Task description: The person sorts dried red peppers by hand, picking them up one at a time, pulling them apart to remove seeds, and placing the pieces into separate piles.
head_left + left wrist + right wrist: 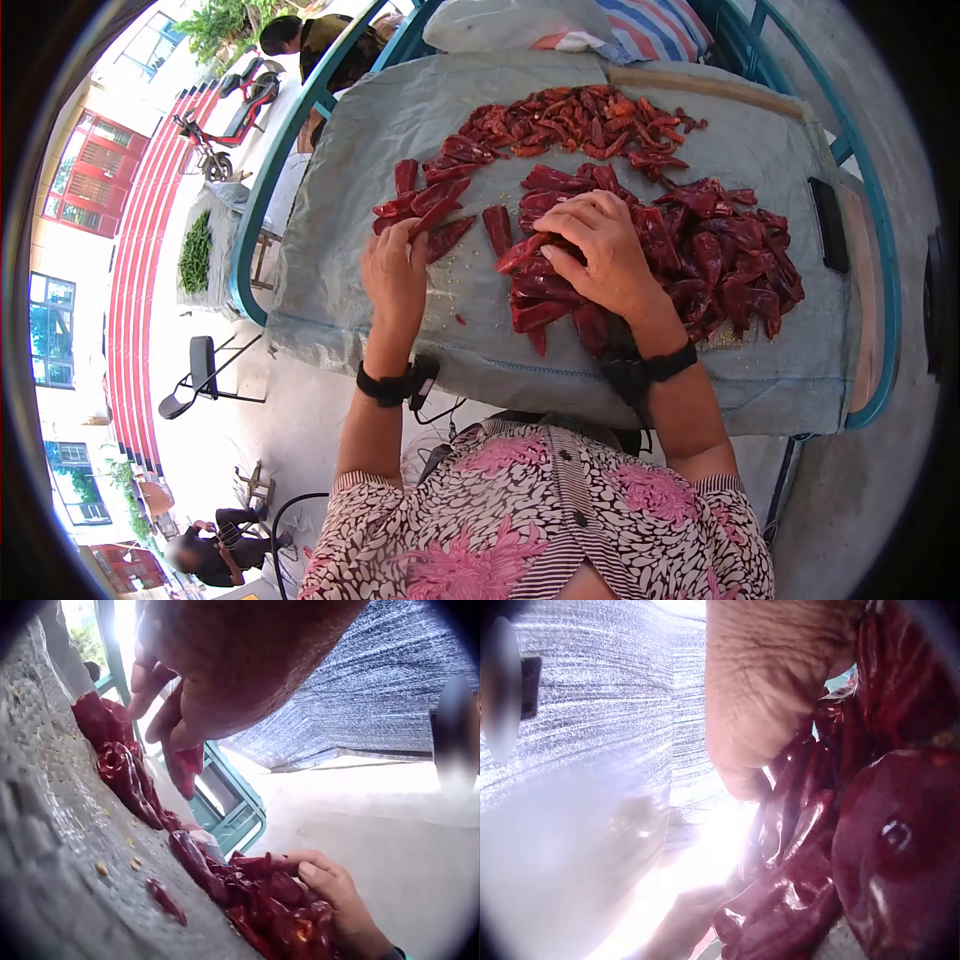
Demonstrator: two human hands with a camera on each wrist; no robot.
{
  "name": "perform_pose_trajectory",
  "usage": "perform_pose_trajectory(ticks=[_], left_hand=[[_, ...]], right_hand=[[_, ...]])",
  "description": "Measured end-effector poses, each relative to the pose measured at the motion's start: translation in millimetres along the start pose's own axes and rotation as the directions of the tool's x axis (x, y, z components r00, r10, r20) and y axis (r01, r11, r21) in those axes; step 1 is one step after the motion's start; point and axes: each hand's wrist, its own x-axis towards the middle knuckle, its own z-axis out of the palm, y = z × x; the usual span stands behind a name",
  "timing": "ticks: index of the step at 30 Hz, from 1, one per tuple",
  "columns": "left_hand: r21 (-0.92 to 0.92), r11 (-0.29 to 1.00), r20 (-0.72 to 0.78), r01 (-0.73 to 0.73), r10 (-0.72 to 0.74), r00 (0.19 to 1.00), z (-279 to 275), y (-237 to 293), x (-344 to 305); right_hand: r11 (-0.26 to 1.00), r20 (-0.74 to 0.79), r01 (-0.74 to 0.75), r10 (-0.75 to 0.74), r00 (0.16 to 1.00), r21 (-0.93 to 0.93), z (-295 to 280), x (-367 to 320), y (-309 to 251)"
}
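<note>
Flowered blouse [540, 520] fills the near edge of view; two arms, each with one black wrist strap [385, 386], reach onto a grey woven sheet [400, 120] spread over a teal-framed cart [886, 290]. Dried red chillies [545, 310] lie in three groups: a big heap [720, 255] toward the sheet's right edge, a flatter spread [580, 115] by its far edge, a loose handful [430, 190] toward its left edge. Left hand [395, 268] sits beside that handful, bent fingers [146, 686] pinching one chilli [184, 769]. Right hand [600, 250] rests on the big heap's near-left end, fingers curled round a few chillies. One flat black object [828, 225] lies by the right edge. Bare sheet shows along the near edge and at the far-left corner. Pale pavement surrounds the cart, with one scooter [225, 125] and one folding chair [205, 370] off its left side.
</note>
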Motion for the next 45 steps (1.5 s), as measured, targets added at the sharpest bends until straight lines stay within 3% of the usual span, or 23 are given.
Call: perform_pose_trajectory(ticks=[3, 6, 10, 12, 15, 18, 19, 25, 31, 34, 35, 39, 42, 45], left_hand=[[-0.295, 0.955, 0.073, -0.033, 0.057, 0.996, -12, 31, -8], [-0.279, 0.94, 0.128, -0.195, 0.238, 0.963, -15, 57, -16], [-0.298, 0.94, 0.178, -0.168, 0.228, 0.957, -13, 70, -18], [-0.323, 0.935, 0.161, -0.146, 0.206, 0.965, -8, 65, -16], [-0.183, 0.977, 0.047, -0.11, 0.12, 0.992, 0, 37, -13], [0.151, 0.986, 0.078, -0.066, 0.055, 0.995, 9, 9, -9], [0.136, 0.99, 0.176, -0.035, 0.011, 0.984, 10, 1, -8], [0.016, 1.0, 0.218, 0.009, -0.013, 0.976, 17, -12, -8], [-0.144, 0.986, 0.042, -0.083, 0.09, 0.995, -12, 24, -11], [-0.362, 0.927, 0.168, -0.093, 0.163, 0.972, -27, 57, -15], [-0.301, 0.936, 0.15, -0.185, 0.238, 0.959, -25, 63, -16], [-0.313, 0.908, 0.121, -0.279, 0.329, 0.937, -22, 83, -20], [-0.356, 0.902, 0.134, -0.245, 0.308, 0.942, -18, 81, -22], [-0.341, 0.932, 0.078, -0.122, 0.157, 0.985, -17, 74, -26]], right_hand=[[0.999, -0.004, -0.015, 0.016, 1.0, 0.046, -5, 6, -6], [0.998, 0.004, 0.008, -0.009, 1.0, 0.067, -2, 6, -6], [0.997, 0.044, 0.076, -0.075, 0.996, -0.024, 3, 0, 7], [0.997, -0.008, 0.039, -0.04, 0.999, -0.059, 4, -1, 5], [0.996, -0.063, -0.036, 0.031, 0.998, -0.081, 4, -2, 10], [0.99, -0.153, -0.119, 0.107, 0.982, -0.072, 3, 2, 6], [0.987, -0.189, -0.145, 0.13, 0.973, -0.065, 3, 3, 4], [0.981, -0.108, -0.185, 0.177, 0.978, -0.065, 7, -3, 11], [0.996, -0.156, -0.054, 0.043, 0.987, -0.067, -5, 5, 5], [0.999, -0.085, -0.011, 0.008, 0.996, -0.042, -13, 9, -7], [1.0, -0.064, 0.011, -0.012, 0.998, -0.014, -13, 9, -8], [0.998, 0.011, 0.049, -0.05, 0.999, 0.032, -6, 4, -1], [1.0, -0.039, 0.004, -0.004, 0.999, -0.009, 2, 0, 6], [0.996, -0.128, -0.085, 0.079, 0.989, -0.042, 1, 0, 8]])
